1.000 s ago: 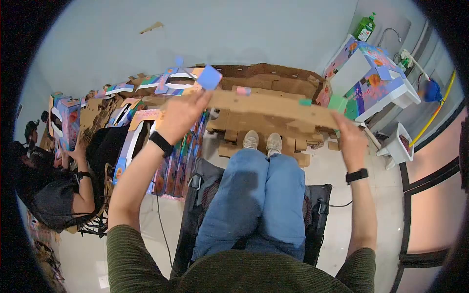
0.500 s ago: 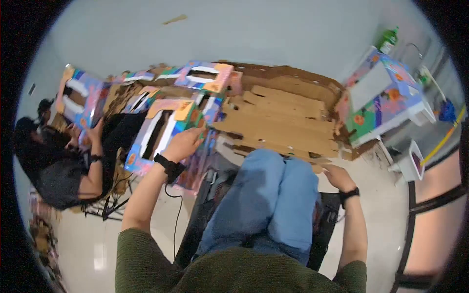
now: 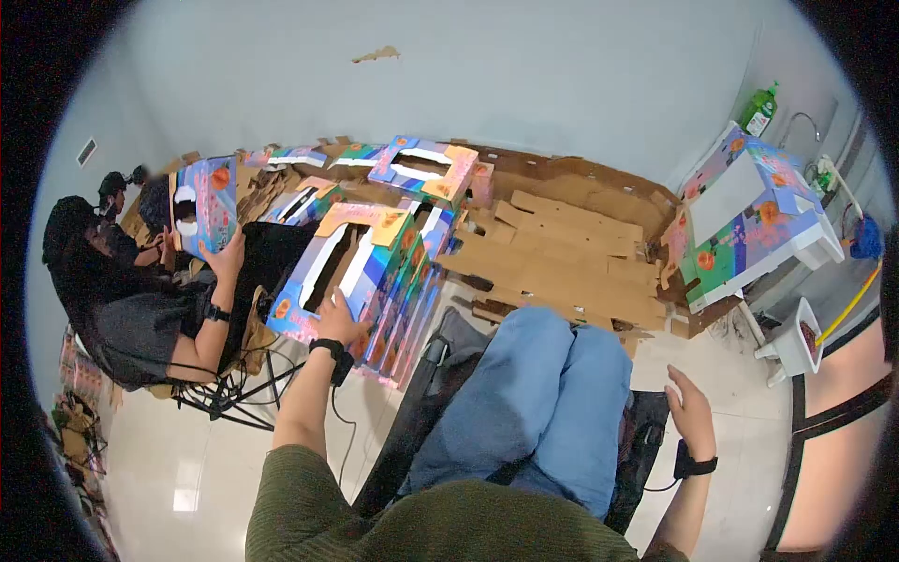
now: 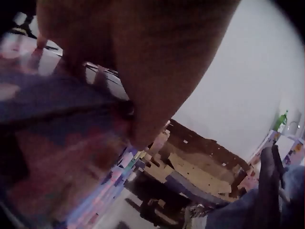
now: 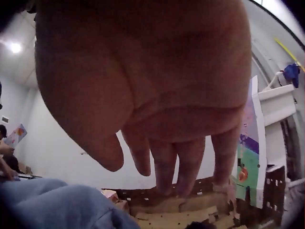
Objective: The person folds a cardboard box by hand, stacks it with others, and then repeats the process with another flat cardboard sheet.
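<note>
We are judging that the step in hand is securing the top printed carton (image 3: pixel 373 265) of the stack, left of centre in the head view; for doing this well, we are favouring a hold on its stiff outer edge rather than on the margins of its cut-out (image 3: pixel 339 262), which are probably bending more easily; we are also recommending 2 hands, since a broad carton is likely tipping when only 1 side is carrying it; keeping it level should be sparing the striped layers (image 3: pixel 403 328) underneath from dragging along.

As for where the carton is lying, our left hand (image 3: pixel 339 318) is resting on its near side, close to the lower end of the cut-out; we are not seeing whether those fingers are gripping the cardboard or merely touching it, and the left wrist view is too dark for settling this; our right hand (image 3: pixel 690 409) is hanging at the lower right of the frame, fingers extended and holding nothing, well apart from the carton; our knees (image 3: pixel 538 342) are lying between that hand and the stack, while flattened cardboard sheets (image 3: pixel 552 258) are covering the floor beyond them, right of centre.
</note>
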The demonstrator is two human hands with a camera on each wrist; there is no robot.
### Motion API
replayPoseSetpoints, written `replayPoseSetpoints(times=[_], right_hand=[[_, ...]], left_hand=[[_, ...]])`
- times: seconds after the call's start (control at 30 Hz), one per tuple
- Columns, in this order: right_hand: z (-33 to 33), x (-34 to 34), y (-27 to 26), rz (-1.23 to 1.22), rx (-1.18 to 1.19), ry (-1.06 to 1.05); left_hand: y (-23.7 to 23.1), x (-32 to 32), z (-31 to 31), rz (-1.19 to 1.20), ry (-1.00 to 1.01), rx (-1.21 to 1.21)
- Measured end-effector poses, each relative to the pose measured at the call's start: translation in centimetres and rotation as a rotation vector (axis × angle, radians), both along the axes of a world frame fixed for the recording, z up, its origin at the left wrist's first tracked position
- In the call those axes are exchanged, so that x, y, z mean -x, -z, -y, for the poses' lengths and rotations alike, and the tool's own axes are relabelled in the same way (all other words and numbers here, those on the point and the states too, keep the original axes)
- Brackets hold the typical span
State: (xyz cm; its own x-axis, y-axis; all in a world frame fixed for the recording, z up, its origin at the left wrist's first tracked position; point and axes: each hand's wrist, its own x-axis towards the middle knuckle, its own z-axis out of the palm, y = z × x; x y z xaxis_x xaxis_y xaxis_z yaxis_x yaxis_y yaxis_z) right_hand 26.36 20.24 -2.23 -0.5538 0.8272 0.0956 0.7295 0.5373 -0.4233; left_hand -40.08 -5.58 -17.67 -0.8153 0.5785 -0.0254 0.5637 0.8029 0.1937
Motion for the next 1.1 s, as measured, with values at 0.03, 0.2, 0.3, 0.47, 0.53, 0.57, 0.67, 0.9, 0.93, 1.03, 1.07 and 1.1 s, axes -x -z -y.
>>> replayPoseSetpoints(times=[0.03,0.2,0.3,0.47,0.53,0.57,0.67,0.9,0.93,1.03,1.07,1.1], right_hand=[[0.6,0.1,-0.1,-0.008,0.008,0.011],[2.4,0.0,-0.1,-0.079,0.113,0.06],[2.6,-0.2,0.2,-0.091,0.102,0.048],[2.4,-0.6,1.2,-0.123,0.081,0.025],[2.6,-0.6,1.2,-0.112,0.08,0.036],[2.6,-0.7,1.4,-0.109,0.064,0.024],[2.5,-0.6,1.6,-0.111,0.052,0.012],[3.3,-0.2,1.0,-0.132,0.08,0.023],[3.4,-0.2,1.0,-0.138,0.087,0.02],[3.7,-0.3,0.6,-0.143,0.082,0.001],[3.8,-0.3,0.5,-0.129,0.073,-0.003],[3.7,-0.4,0.5,-0.115,0.065,-0.006]], left_hand=[[0.0,0.0,-0.4,0.015,-0.02,-0.009],[-0.6,-0.1,0.0,0.065,-0.078,-0.108],[3.1,2.3,0.5,-0.166,-0.298,-0.349],[0.6,1.9,6.0,0.024,-0.684,-0.491],[3.6,1.7,6.9,0.667,-0.637,-1.106],[5.3,1.8,7.2,0.852,-0.582,-1.247],[7.3,1.8,7.3,1.055,-0.491,-1.394],[2.0,-0.3,6.2,1.057,-0.539,-1.486],[1.1,-0.3,6.2,1.061,-0.561,-1.45],[-1.1,-1.9,5.6,1.049,-0.501,-1.383],[-1.0,-2.0,6.0,1.089,-0.508,-1.343],[-1.3,-2.8,5.5,1.088,-0.47,-1.397]])
